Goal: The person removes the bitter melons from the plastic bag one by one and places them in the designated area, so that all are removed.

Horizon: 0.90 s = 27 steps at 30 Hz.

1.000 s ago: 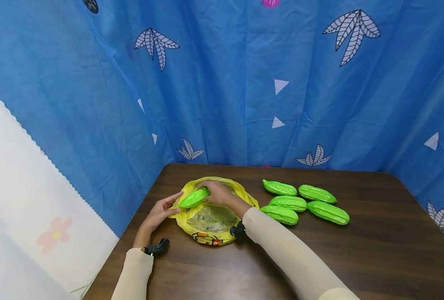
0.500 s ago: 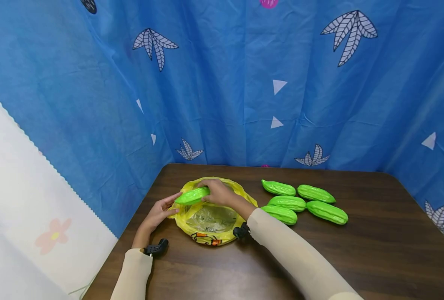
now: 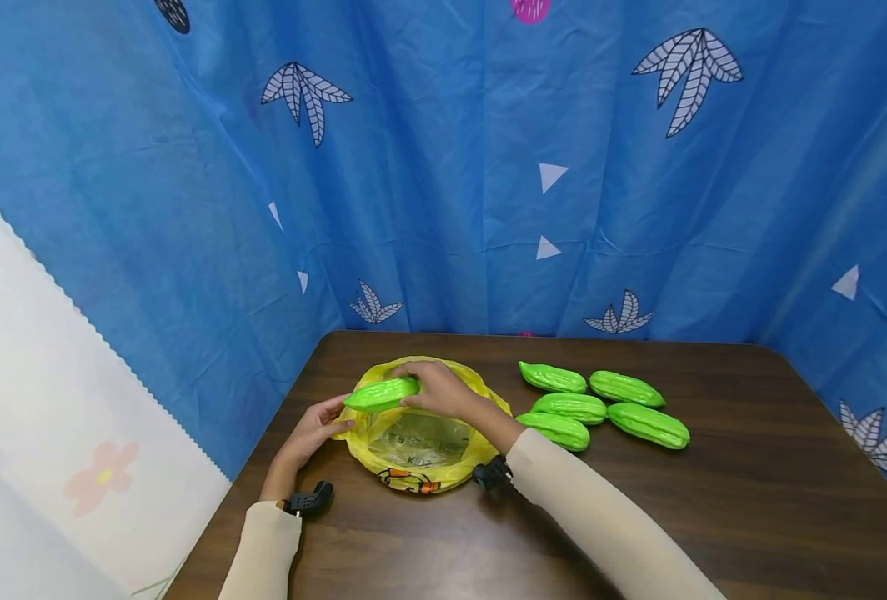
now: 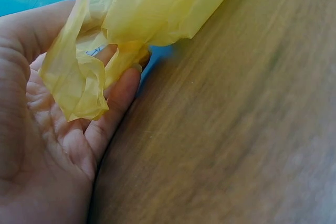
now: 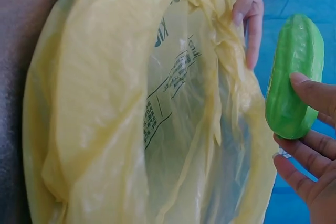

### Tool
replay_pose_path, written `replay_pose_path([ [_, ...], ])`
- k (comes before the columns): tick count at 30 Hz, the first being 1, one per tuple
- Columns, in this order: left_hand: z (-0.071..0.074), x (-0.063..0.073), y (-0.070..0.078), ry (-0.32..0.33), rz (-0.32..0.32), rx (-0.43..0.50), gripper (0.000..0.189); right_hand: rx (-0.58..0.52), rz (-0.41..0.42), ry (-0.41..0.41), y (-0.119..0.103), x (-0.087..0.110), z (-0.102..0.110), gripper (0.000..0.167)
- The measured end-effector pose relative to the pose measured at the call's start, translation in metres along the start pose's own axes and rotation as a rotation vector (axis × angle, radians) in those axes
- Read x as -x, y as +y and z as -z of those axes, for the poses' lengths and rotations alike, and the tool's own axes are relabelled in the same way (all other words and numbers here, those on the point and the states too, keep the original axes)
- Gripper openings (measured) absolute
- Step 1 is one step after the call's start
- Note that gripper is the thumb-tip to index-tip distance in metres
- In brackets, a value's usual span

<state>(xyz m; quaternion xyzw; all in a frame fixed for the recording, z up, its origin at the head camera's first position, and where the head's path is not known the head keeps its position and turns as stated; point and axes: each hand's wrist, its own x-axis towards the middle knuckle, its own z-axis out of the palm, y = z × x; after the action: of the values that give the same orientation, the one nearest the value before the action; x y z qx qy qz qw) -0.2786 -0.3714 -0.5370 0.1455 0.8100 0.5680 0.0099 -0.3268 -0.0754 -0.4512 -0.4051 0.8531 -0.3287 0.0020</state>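
Observation:
My right hand (image 3: 434, 389) holds a bright green, ridged bitter melon (image 3: 379, 396) by one end, above the mouth of a yellow plastic bag (image 3: 481, 450). In the right wrist view thumb and fingers pinch the lower end of the bitter melon (image 5: 295, 77), which is outside the bag's opening there. At the bag's left rim is my left hand (image 3: 313, 429). The left wrist view shows the left fingers (image 4: 118, 95) curled about a gathered edge of the bag (image 4: 152, 9). The bag stands with its mouth spread, printed text visible on its inner wall.
Several more bitter melons (image 3: 573, 407) lie grouped on the brown table (image 3: 744, 467), right of the bag. A blue curtain (image 3: 443, 167) hangs behind the table, and a white cloth (image 3: 38, 400) with a flower print hangs at left.
The bitter melon in my right hand has swung from slanting down-left to nearly level over the bag. My left hand keeps its place at the rim. The head view has shifted slightly.

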Motion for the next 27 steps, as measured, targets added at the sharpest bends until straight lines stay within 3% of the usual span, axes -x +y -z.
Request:
replay_pose_path([
  [27, 0.0, 0.0, 0.002, -0.01, -0.028, 0.019, 0.057, -0.023, 0.074, 0.162, -0.015, 0.045, 0.03, 0.044],
])
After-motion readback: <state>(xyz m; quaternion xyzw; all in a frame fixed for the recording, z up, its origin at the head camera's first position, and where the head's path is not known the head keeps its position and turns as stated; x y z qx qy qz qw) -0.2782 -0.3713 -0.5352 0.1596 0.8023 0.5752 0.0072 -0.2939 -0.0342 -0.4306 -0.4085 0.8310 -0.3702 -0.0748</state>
